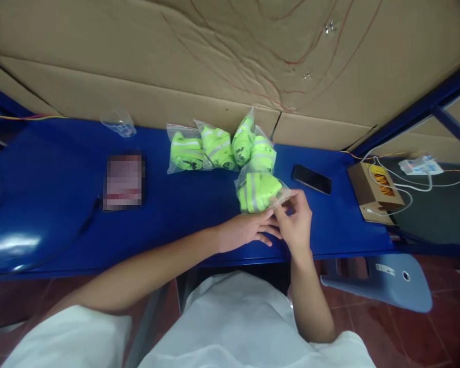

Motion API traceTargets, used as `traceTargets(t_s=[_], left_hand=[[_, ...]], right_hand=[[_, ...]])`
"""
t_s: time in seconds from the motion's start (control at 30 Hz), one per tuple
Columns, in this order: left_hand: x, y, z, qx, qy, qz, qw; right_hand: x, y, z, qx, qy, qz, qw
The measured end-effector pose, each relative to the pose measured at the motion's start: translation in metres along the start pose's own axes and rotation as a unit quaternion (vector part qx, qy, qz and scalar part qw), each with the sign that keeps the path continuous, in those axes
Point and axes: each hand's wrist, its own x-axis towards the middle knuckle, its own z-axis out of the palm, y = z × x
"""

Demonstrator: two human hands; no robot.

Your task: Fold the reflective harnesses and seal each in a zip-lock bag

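Observation:
A clear zip bag (257,192) holds a folded neon-yellow item with grey reflective stripes, perhaps a safety vest. It lies near the front of the blue table, its open-edge side toward me. My right hand (297,222) pinches the bag's right edge between thumb and fingers. My left hand (249,230) comes in from the left with its thumb side at the same edge, other fingers loosely spread below; its grip is partly hidden. Just behind stand several similar bags, among them a left one (186,152), a tilted one (244,139) and a right one (263,153).
A dark phone (312,179) lies right of the bags. Farther right sit a cardboard box (373,189) and a white cable (410,190). A clear plastic cup (119,123) and a blurred-out object (123,182) are at left. Cardboard (138,87) walls the back; a blue stool (391,281) stands below.

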Motion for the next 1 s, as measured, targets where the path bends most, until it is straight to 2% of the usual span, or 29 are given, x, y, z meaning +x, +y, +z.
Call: traceTargets(t_s=[0.03,0.1,0.17,0.23,0.33,0.47,0.53,0.67,0.77,0.83,0.9,0.97,1.0], left_hand=[[0.000,-0.003,0.003,0.005,-0.010,-0.018,1.000],[-0.001,-0.007,0.007,0.020,-0.027,-0.051,0.998],[0.000,-0.012,0.010,0.040,-0.033,-0.072,0.996],[0.002,-0.016,0.009,0.059,-0.031,-0.086,0.994],[0.007,-0.020,0.005,0.052,-0.030,-0.106,0.993],[0.006,-0.025,0.005,-0.008,-0.005,-0.113,0.994],[0.002,-0.029,0.010,-0.041,-0.005,-0.110,0.993],[-0.002,-0.037,0.022,-0.068,-0.035,-0.110,0.991],[-0.003,-0.040,0.030,-0.051,0.002,-0.114,0.992],[-0.010,-0.039,0.036,-0.021,0.008,-0.126,0.992],[-0.024,-0.037,0.042,0.062,-0.016,-0.124,0.990],[-0.043,-0.033,0.043,0.226,-0.003,-0.060,0.972],[-0.051,-0.031,0.041,0.326,0.040,0.002,0.944]], right_hand=[[-0.004,0.001,-0.003,0.007,-0.003,0.016,1.000],[-0.009,0.005,-0.011,0.066,-0.052,0.064,0.994],[-0.012,0.010,-0.022,0.139,-0.120,0.114,0.976],[-0.013,0.017,-0.029,0.177,-0.162,0.145,0.960],[-0.013,0.027,-0.026,0.178,-0.156,0.154,0.959],[-0.017,0.035,-0.006,0.108,-0.065,0.135,0.983],[-0.019,0.033,0.001,0.049,-0.045,0.140,0.988],[-0.018,0.021,-0.001,-0.115,-0.060,0.150,0.980],[-0.014,0.015,-0.008,-0.149,-0.099,0.065,0.982],[-0.011,0.016,-0.013,-0.110,-0.131,0.010,0.985],[-0.009,0.019,-0.017,-0.063,-0.147,0.004,0.987],[-0.008,0.023,-0.022,-0.026,-0.137,0.036,0.990],[-0.008,0.024,-0.024,-0.009,-0.130,0.054,0.990]])
